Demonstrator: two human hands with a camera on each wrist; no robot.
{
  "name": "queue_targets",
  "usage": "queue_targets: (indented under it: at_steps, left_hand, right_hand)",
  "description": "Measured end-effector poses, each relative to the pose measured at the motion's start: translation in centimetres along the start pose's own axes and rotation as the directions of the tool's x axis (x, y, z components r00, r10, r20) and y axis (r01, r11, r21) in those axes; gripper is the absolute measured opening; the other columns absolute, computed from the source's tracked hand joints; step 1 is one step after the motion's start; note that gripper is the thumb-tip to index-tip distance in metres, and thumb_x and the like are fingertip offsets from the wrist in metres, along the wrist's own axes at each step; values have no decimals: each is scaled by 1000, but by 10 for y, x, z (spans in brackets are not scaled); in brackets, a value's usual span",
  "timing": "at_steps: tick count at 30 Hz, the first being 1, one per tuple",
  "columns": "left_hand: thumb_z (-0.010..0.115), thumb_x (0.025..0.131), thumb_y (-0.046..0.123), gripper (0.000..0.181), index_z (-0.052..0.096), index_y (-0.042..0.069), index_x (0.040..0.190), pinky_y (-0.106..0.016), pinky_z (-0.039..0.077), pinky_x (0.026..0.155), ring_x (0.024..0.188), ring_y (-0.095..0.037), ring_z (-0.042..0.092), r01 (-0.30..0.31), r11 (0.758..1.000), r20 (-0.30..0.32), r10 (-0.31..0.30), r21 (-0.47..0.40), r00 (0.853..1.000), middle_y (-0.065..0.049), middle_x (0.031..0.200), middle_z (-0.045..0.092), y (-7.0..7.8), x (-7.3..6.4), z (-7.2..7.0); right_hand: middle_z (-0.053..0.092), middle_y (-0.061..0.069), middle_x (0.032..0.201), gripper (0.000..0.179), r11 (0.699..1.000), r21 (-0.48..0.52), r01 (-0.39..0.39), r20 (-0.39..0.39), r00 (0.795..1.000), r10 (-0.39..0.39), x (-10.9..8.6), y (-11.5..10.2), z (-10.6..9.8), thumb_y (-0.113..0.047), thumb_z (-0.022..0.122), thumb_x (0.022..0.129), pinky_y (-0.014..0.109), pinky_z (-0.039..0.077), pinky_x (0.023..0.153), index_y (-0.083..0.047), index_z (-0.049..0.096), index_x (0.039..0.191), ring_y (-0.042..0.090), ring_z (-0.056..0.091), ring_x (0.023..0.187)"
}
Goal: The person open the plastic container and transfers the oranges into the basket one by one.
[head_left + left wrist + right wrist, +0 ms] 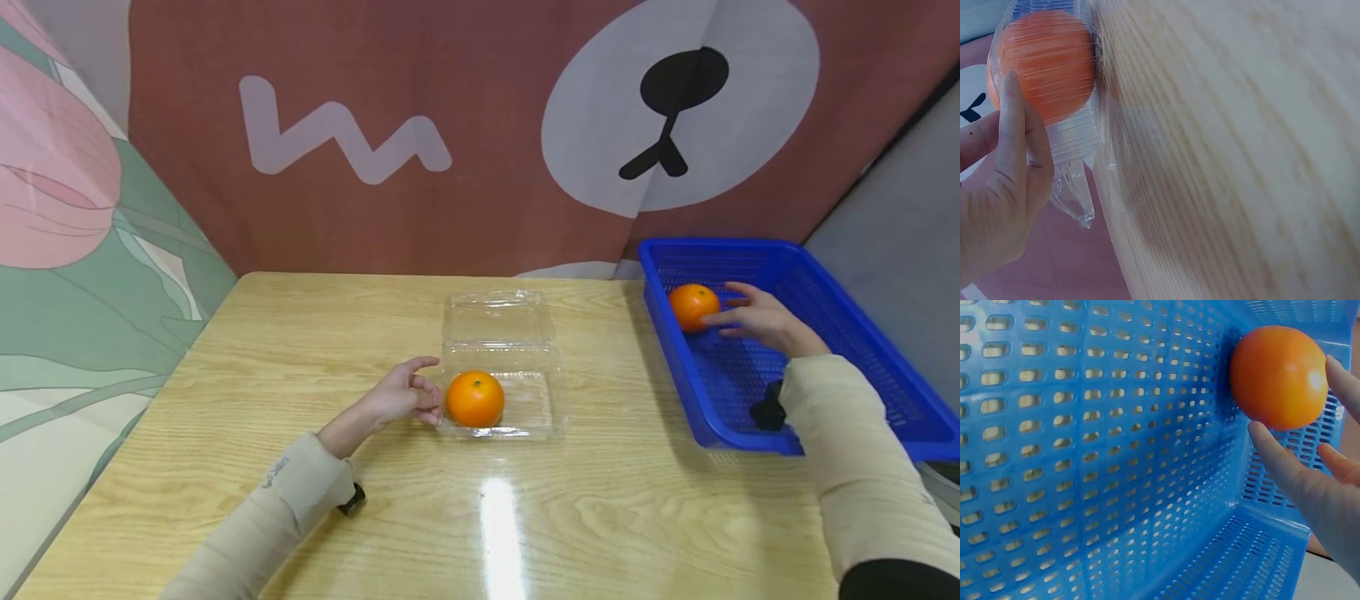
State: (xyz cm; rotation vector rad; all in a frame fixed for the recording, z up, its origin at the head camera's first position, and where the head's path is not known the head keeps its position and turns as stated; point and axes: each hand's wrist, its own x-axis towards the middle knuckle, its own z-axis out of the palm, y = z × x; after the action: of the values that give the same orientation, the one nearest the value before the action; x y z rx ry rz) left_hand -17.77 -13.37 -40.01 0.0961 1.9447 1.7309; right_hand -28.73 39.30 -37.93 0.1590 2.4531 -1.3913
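Note:
One orange (475, 398) sits in the left part of a clear plastic clamshell box (528, 400), whose lid (497, 318) lies folded back. At the box's left wall is my left hand (405, 394), its fingers loosely bent; in the left wrist view the fingertips are against or very close to the clear wall, in front of the orange (1054, 69). A second orange (692, 307) lies in the blue basket (667, 367) by its left wall. My right hand (765, 319) reaches into the basket with fingers spread around that orange (1279, 378), a fingertip at its edge.
The box stands on a wooden table (247, 375), with the basket at the table's right side. A patterned cloth backdrop (375, 225) rises along the table's back edge, and a floral one (112, 333) along the left. A dark strapped device (768, 408) is at the right wrist.

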Motion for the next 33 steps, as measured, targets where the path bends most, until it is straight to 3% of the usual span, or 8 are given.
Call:
queue_targets:
  at_steps: [6, 11, 13, 17, 21, 25, 28, 33]
  left_hand:
    - [48, 86, -15, 66, 15, -5, 143, -33, 59, 66, 67, -19, 62, -4, 1000, -3, 4, 7, 1000, -22, 95, 53, 0, 0, 0]
    - [48, 86, -15, 67, 15, -4, 143, -33, 59, 66, 67, -19, 61, -2, 1000, -6, 2, 0, 1000, -20, 94, 53, 1, 1, 1]
    - [48, 86, -16, 67, 15, -4, 143, -33, 59, 66, 66, -19, 61, -2, 1000, -9, 2, -2, 1000, -20, 94, 53, 0, 1, 0]
    - [48, 85, -16, 68, 14, -5, 143, -32, 59, 66, 66, -18, 61, -9, 1000, -4, 9, -9, 1000, -21, 94, 53, -1, 1, 0]
    - [48, 85, -16, 68, 13, -5, 143, -32, 59, 66, 66, -18, 61, -8, 1000, -10, 8, -16, 1000, -19, 94, 53, -2, 1, -1]
    - [48, 85, -17, 68, 14, -5, 143, -31, 59, 65, 65, -18, 61, -6, 1000, -20, 6, -9, 1000, -18, 93, 53, -1, 0, -2]
    - [48, 85, -18, 68, 15, -6, 143, -32, 59, 65, 65, -18, 61, -6, 1000, -20, 6, -9, 1000, -18, 92, 53, -1, 0, -1]
    - [47, 85, -18, 68, 14, -6, 142, -32, 59, 66, 65, -18, 61, -10, 1000, -10, 10, -10, 1000, -18, 92, 53, -2, 0, 0]
  right_hand:
    - [-6, 32, 147, 107, 998, 70, 10, -14, 1000, -9, 0, 4, -11, -23, 73, 80, 39, 50, 91, -5, -10, 146, 40, 40, 119]
    - [-3, 32, 147, 102, 999, 9, 31, -18, 999, -31, -8, -6, -13, -24, 69, 83, 41, 49, 91, -5, -8, 146, 42, 40, 120]
    - [-6, 34, 146, 101, 998, -22, 56, 5, 998, -56, -18, -18, -8, -24, 67, 85, 42, 46, 95, -2, -12, 144, 48, 27, 126]
    - [-3, 33, 146, 96, 998, -49, 46, -3, 999, -46, -22, -26, -5, -22, 64, 88, 37, 49, 92, -2, -12, 144, 43, 32, 123]
    - [0, 27, 149, 97, 997, 14, 82, -1, 997, -82, 1, 0, -20, -21, 66, 86, 43, 48, 92, -8, -9, 147, 37, 43, 118]
    - [6, 18, 152, 97, 988, 109, 108, -30, 994, -106, 44, 47, -42, -26, 71, 82, 38, 54, 84, -26, 1, 149, 18, 58, 104]
    - [8, 16, 152, 95, 984, 140, 113, -53, 993, -107, 62, 69, -51, -29, 72, 79, 33, 56, 78, -34, 6, 147, 7, 61, 95]
    - [11, 14, 152, 91, 970, 218, 112, -25, 994, -110, 45, 54, -51, -17, 69, 83, 43, 53, 82, -29, 6, 148, 23, 59, 106]
